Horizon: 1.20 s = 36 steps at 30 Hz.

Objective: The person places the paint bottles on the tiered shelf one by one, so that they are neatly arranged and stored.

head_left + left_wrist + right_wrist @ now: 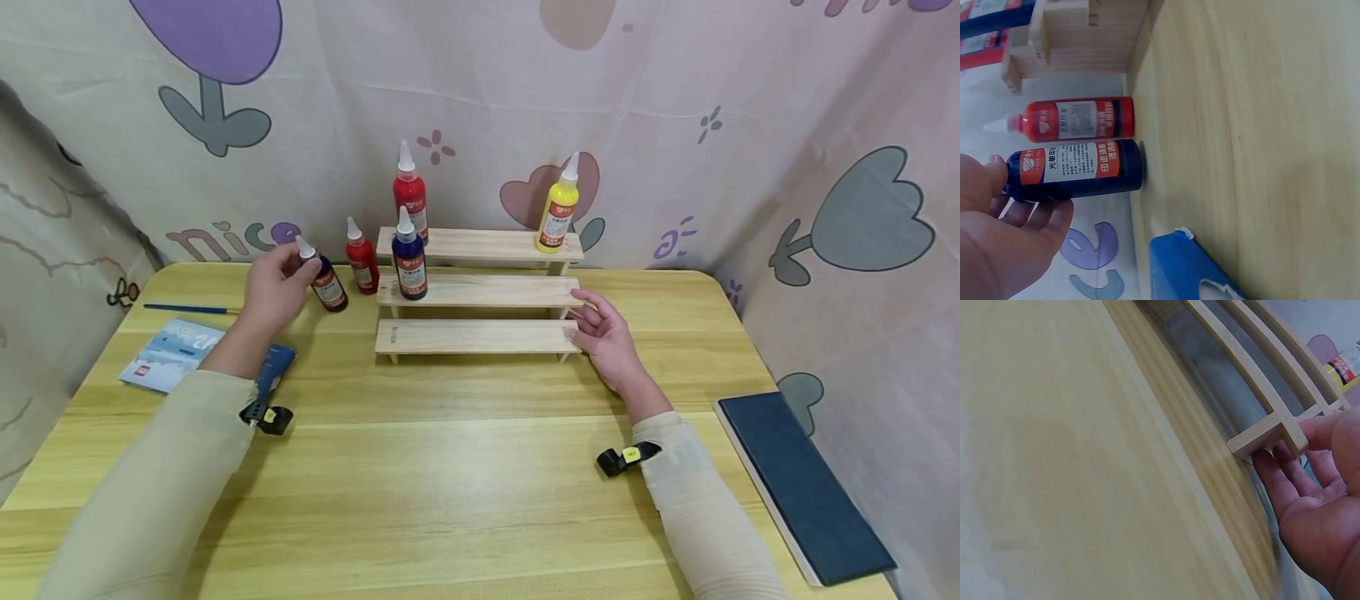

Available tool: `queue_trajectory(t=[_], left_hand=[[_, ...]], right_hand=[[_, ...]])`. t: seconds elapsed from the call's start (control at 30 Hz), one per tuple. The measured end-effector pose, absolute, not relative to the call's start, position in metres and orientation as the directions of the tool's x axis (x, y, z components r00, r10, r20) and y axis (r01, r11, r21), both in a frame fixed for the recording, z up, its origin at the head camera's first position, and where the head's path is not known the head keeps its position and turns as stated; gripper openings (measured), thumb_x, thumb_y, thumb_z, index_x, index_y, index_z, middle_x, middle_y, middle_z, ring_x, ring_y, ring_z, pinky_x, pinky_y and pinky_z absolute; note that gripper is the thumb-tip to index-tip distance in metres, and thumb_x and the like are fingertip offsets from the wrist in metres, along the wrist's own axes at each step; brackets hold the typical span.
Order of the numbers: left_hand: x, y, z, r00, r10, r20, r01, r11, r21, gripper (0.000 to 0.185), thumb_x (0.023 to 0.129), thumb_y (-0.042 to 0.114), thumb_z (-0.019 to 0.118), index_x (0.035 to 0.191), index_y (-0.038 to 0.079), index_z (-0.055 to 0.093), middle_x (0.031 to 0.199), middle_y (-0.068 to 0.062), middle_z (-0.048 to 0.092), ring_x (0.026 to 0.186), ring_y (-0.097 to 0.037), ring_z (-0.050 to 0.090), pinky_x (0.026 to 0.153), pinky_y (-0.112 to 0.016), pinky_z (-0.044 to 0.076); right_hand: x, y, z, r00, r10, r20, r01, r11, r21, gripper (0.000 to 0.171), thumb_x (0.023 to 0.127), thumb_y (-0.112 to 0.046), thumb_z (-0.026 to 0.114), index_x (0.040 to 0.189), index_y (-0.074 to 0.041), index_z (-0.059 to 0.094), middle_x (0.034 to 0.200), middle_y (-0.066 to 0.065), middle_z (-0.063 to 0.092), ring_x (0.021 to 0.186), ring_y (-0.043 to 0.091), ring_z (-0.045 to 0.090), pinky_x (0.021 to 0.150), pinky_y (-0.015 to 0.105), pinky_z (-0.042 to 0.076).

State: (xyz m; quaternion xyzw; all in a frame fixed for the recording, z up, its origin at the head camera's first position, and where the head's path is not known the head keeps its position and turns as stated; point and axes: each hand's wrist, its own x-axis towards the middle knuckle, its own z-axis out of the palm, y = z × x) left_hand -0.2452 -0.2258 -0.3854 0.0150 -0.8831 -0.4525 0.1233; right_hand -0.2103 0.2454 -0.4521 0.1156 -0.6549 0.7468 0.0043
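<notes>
In the head view my left hand (277,287) pinches a dark blue ink bottle (329,287) near its white nozzle. The bottle leans slightly, its base at the table, and the left wrist view shows fingers round its top end (1075,169). Right beside it stands a small red ink bottle (363,260). My right hand (609,342) grips the right end of a three-tier wooden display rack (480,336), thumb at the lowest board, other fingers around the end. On the rack are a red bottle (409,193) and a yellow bottle (558,215) on top, another blue bottle (410,265) on the middle tier.
A blue brush (187,308) and a light blue printed packet (168,354) lie on the table (465,483) at the left, partly under my left arm. A dark blue flat book-like object (806,487) lies at the right edge. Patterned cloth (465,100) hangs behind.
</notes>
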Motion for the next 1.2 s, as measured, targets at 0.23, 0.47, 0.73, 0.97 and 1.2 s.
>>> queue_trajectory(t=[0.23,0.47,0.73,0.97,1.2], left_hand=[[-0.212,-0.219,-0.367,-0.970,-0.159,0.186,0.069,0.552,0.831,0.040,0.095,0.036,0.052,0.124,0.008,0.057,0.102,-0.008,0.052,0.089,-0.019,0.046,0.069,-0.022,0.041],[-0.181,-0.210,-0.345,-0.974,-0.146,0.171,0.068,0.535,0.842,0.038,0.094,0.037,0.052,0.127,0.016,0.057,0.118,-0.004,0.057,0.101,-0.016,0.052,0.084,-0.025,0.048],[-0.154,-0.190,-0.327,-0.967,-0.048,0.249,0.187,0.531,0.827,0.032,0.095,0.028,0.055,0.122,0.013,0.060,0.120,-0.004,0.058,0.103,-0.017,0.055,0.083,-0.024,0.049],[-0.145,-0.162,-0.317,-0.960,0.051,0.276,0.268,0.463,0.845,0.028,0.094,0.020,0.057,0.121,0.011,0.060,0.120,-0.002,0.058,0.106,-0.017,0.055,0.087,-0.030,0.049],[-0.153,-0.129,-0.312,-0.929,0.162,0.333,0.369,0.333,0.868,0.024,0.094,0.016,0.058,0.117,0.009,0.061,0.117,0.000,0.061,0.104,-0.016,0.056,0.089,-0.034,0.048]], right_hand=[[-0.211,0.246,-0.453,-0.973,-0.147,0.180,-0.159,-0.141,-0.977,0.063,0.081,0.023,0.055,0.135,-0.008,0.046,0.131,0.027,0.048,0.120,0.042,0.045,0.087,0.032,0.048],[-0.211,0.246,-0.452,-0.973,-0.147,0.181,-0.163,-0.123,-0.979,0.063,0.082,0.022,0.056,0.136,-0.009,0.046,0.129,0.021,0.052,0.120,0.038,0.047,0.086,0.031,0.049],[-0.211,0.245,-0.452,-0.972,-0.150,0.184,-0.166,-0.125,-0.978,0.062,0.082,0.022,0.055,0.136,-0.008,0.046,0.130,0.019,0.052,0.119,0.036,0.048,0.086,0.031,0.049],[-0.211,0.245,-0.452,-0.972,-0.149,0.183,-0.166,-0.119,-0.979,0.062,0.082,0.022,0.056,0.136,-0.008,0.046,0.130,0.019,0.052,0.120,0.040,0.045,0.086,0.032,0.049],[-0.211,0.246,-0.450,-0.974,-0.145,0.172,-0.155,-0.118,-0.981,0.063,0.081,0.022,0.056,0.136,-0.009,0.047,0.130,0.019,0.052,0.120,0.040,0.045,0.086,0.031,0.049]])
